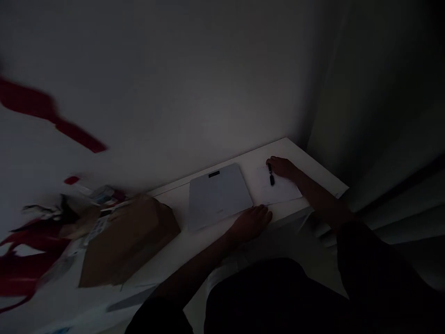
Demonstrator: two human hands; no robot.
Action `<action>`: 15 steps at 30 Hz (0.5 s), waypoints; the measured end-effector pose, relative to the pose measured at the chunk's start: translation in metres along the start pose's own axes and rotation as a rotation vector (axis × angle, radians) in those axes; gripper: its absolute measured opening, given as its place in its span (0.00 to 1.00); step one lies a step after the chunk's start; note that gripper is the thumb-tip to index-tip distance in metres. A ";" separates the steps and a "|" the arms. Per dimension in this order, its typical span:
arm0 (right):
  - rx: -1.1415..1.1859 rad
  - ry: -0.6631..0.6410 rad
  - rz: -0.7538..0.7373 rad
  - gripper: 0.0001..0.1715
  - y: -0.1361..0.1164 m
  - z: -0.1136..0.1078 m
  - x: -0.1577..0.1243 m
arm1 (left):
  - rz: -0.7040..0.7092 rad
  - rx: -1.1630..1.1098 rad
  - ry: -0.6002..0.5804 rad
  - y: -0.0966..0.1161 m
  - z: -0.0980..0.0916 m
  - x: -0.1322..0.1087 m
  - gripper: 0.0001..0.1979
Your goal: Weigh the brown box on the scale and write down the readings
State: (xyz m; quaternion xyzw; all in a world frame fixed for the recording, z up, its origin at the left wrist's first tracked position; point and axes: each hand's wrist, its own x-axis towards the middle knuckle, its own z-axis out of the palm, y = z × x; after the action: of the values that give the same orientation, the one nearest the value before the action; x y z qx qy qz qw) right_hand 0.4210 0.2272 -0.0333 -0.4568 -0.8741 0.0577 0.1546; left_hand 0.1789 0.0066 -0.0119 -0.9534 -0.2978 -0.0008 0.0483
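One head-worn camera looks forward and down on the white desk point(313, 169) from close above.

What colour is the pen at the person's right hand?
Black; the head view shows the pen by the right hand, dark against the pale paper.

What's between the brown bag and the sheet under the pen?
In the head view, a flat grey scale lies between the brown bag and the sheet under the pen.

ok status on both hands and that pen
Right hand holds black pen over paper sheet. Left hand open, flat on table beside scale. Brown bag off left, apart from both.
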 end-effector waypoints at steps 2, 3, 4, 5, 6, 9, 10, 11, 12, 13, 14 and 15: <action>-0.002 -0.007 0.000 0.23 0.001 -0.001 0.000 | -0.052 0.035 0.073 0.003 0.002 -0.028 0.20; -0.002 -0.013 0.002 0.23 0.001 -0.001 0.000 | -0.085 0.045 0.103 0.004 0.002 -0.045 0.20; -0.003 -0.018 0.004 0.23 0.002 -0.001 0.000 | -0.126 0.050 0.114 0.005 0.003 -0.063 0.21; -0.003 -0.023 0.008 0.23 0.002 -0.001 0.000 | -0.155 0.060 0.152 0.006 0.004 -0.082 0.20; -0.003 -0.026 0.013 0.24 0.003 -0.001 0.001 | -0.223 0.059 0.176 0.007 0.005 -0.101 0.21; -0.009 -0.020 0.032 0.25 0.004 0.000 0.002 | -0.444 0.055 0.248 0.009 0.008 -0.158 0.22; -0.013 -0.012 0.041 0.24 0.004 0.001 0.003 | -0.511 0.055 0.261 0.011 0.010 -0.176 0.22; -0.020 -0.003 0.051 0.23 0.003 0.000 0.003 | -0.585 0.063 0.274 0.013 0.011 -0.193 0.21; -0.029 0.004 0.060 0.22 0.002 0.000 0.004 | -0.658 0.078 0.302 0.015 0.013 -0.208 0.21; -0.040 0.009 0.067 0.20 0.000 -0.001 0.004 | -0.710 0.091 0.331 0.017 0.014 -0.223 0.21; -0.051 0.012 0.069 0.18 -0.002 -0.003 0.005 | -0.760 0.104 0.368 0.019 0.016 -0.237 0.21; -0.062 0.014 0.067 0.17 -0.005 -0.005 0.005 | -0.801 0.120 0.408 0.021 0.019 -0.249 0.22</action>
State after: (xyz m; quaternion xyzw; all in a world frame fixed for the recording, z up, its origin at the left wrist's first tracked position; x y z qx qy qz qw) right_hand 0.4165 0.2284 -0.0262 -0.4910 -0.8585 0.0327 0.1444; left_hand -0.0145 -0.1504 -0.0399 -0.7389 -0.6271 -0.1902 0.1570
